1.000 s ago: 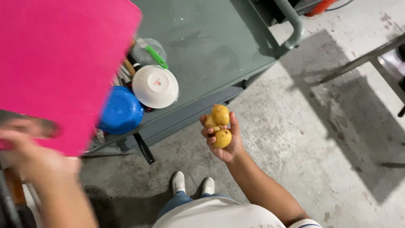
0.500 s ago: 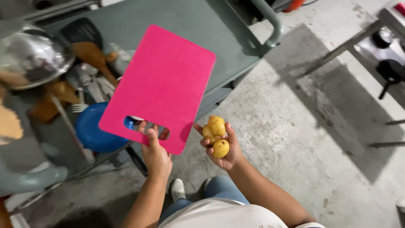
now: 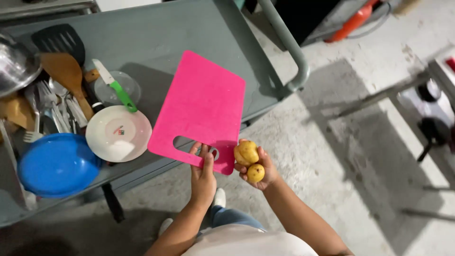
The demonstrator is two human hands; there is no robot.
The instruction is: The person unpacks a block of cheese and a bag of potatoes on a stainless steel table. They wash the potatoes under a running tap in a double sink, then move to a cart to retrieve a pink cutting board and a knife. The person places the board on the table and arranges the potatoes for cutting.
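The pink cutting board [image 3: 201, 111] looks thin, stiff and light, held tilted over the grey desk [image 3: 189, 33] by the left hand [image 3: 203, 176], grip pinched at its handle hole, while the right hand [image 3: 259, 168] cups small, round potatoes [image 3: 247, 152].

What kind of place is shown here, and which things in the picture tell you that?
Probably a plain work or utility area used for preparing food, not a fitted kitchen. A grey metal cart stands on a rough concrete floor; it carries a white round plate, a blue plastic bowl and wooden spatulas.
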